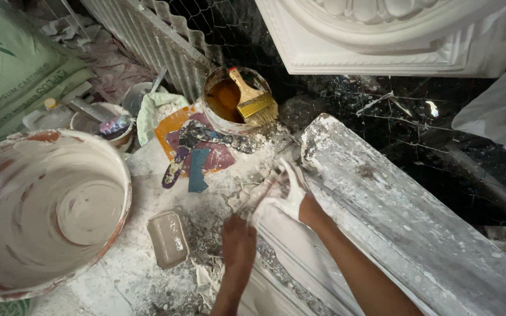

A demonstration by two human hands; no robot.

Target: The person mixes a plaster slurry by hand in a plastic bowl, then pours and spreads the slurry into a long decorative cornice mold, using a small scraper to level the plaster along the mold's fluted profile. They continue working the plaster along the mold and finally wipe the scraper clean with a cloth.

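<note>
Dark, plaster-spattered workshop floor [417,140], crowded with moulding gear. Lying across the middle, running down to the right: a long white plaster cornice moulding [382,216], its near end crusted with wet plaster. Right hand [285,196], coated white, fingers spread open and pressed flat on that upper-left end of the moulding, fingertips at its ragged edge. Left hand [238,240] just beside it on the lower left, loosely curled, touching the same moulding's edge; cannot tell whether anything is pinched between the fingers. On the left, a big plaster-smeared bucket [48,210]. Near the hands, a small grey block [168,239]. Farther up, putty knives [206,149] and a can of brown liquid [229,99] with a brush [253,99] resting across it.
</note>
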